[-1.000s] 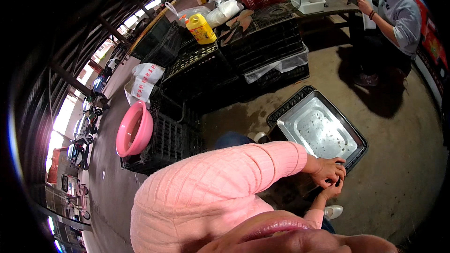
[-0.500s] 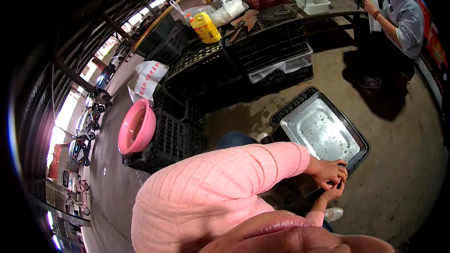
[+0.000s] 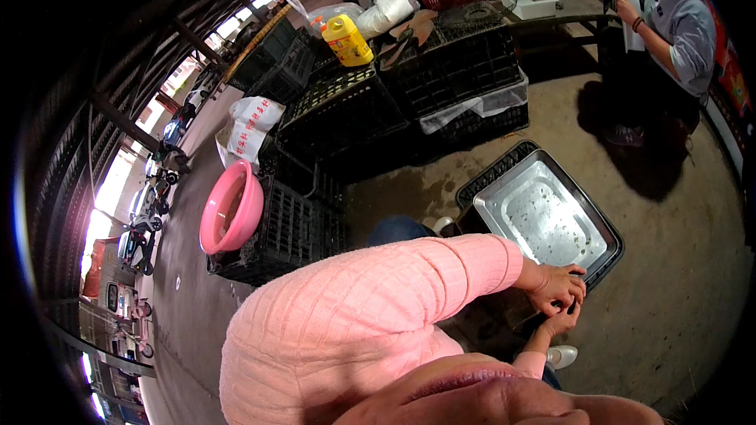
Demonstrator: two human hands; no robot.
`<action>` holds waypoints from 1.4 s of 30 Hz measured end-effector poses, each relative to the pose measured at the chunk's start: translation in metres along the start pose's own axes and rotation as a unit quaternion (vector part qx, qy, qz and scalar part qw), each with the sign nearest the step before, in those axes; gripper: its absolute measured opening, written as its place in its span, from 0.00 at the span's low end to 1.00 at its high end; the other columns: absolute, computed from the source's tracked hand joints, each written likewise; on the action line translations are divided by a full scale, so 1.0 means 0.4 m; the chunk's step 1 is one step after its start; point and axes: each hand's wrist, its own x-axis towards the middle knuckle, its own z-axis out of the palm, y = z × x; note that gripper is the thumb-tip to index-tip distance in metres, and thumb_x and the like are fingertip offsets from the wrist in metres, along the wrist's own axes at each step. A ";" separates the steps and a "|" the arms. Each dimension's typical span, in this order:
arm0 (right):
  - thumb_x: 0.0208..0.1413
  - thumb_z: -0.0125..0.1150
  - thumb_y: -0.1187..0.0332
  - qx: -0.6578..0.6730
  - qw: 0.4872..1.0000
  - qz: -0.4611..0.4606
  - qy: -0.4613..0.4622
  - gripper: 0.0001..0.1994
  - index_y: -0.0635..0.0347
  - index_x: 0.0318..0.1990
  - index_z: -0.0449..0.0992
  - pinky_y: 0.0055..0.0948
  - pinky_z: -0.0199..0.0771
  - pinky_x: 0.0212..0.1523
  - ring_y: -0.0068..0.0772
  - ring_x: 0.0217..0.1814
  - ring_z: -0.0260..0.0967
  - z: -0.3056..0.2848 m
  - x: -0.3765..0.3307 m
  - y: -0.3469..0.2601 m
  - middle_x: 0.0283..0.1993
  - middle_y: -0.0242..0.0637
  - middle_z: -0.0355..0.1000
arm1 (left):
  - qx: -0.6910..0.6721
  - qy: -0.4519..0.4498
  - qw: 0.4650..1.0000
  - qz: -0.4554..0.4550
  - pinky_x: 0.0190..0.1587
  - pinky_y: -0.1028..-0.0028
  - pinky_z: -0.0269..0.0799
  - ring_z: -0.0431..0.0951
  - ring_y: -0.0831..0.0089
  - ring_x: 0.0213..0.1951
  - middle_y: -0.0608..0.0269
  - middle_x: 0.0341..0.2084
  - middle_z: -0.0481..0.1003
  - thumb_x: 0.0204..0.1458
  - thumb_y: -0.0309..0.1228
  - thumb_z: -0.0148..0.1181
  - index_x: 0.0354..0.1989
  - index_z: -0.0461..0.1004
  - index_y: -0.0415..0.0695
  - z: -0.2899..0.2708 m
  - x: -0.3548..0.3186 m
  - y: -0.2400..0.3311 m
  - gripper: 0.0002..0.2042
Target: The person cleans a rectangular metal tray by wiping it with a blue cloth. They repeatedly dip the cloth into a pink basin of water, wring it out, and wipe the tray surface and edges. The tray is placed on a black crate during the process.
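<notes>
Our two hands meet low on the right of the head view, just beyond the near corner of the shallow rectangular steel tray (image 3: 547, 216). The left hand (image 3: 556, 286), coming out of the pink knitted sleeve (image 3: 409, 291), lies on top with its fingers curled down and inward. The right hand (image 3: 561, 321) comes up from below, and its fingers rise to touch the left ones. Both are closed in around something small, but whatever sits between them is hidden by the knuckles, so we cannot tell what it is or how firmly it is held.

The tray rests on a black slatted plastic crate (image 3: 504, 169) set on the concrete floor (image 3: 677, 291). It lies up and slightly left of our hands, its long axis running on a diagonal from the upper left down toward them. Its nearest corner is almost touching the left hand's fingertips, so the left hand is the closer of the two; the right sits just below it and a little further back. The tray's wet bottom holds only scattered specks.

Well apart to the left, a pink plastic basin (image 3: 230, 208) leans on another black crate.
</notes>
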 end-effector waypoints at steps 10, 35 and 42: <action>0.49 0.61 0.69 0.011 1.000 0.025 -0.012 0.17 0.63 0.47 0.74 0.29 0.73 0.35 0.31 0.34 0.71 -0.006 -0.006 -0.041 0.37 0.40 0.75 | 0.007 0.008 1.000 0.004 0.59 0.44 0.42 0.66 0.68 0.51 0.68 0.38 0.74 0.35 0.35 0.58 0.18 0.76 0.50 0.001 -0.001 -0.003 0.05; 0.50 0.58 0.74 0.015 0.997 0.063 -0.031 0.16 0.66 0.48 0.72 0.28 0.71 0.41 0.31 0.39 0.70 -0.009 -0.007 -0.038 0.42 0.41 0.73 | -0.005 0.015 1.000 -0.004 0.60 0.44 0.42 0.67 0.66 0.51 0.66 0.40 0.73 0.33 0.36 0.59 0.18 0.74 0.49 0.005 -0.007 0.002 0.05; 0.49 0.54 0.76 0.295 0.942 0.109 -0.122 0.17 0.69 0.48 0.71 0.29 0.69 0.49 0.32 0.48 0.68 -0.009 -0.003 -0.105 0.49 0.41 0.71 | -0.041 0.038 0.998 0.024 0.52 0.53 0.53 0.69 0.63 0.44 0.65 0.37 0.72 0.37 0.37 0.60 0.22 0.75 0.49 0.008 0.011 -0.023 0.07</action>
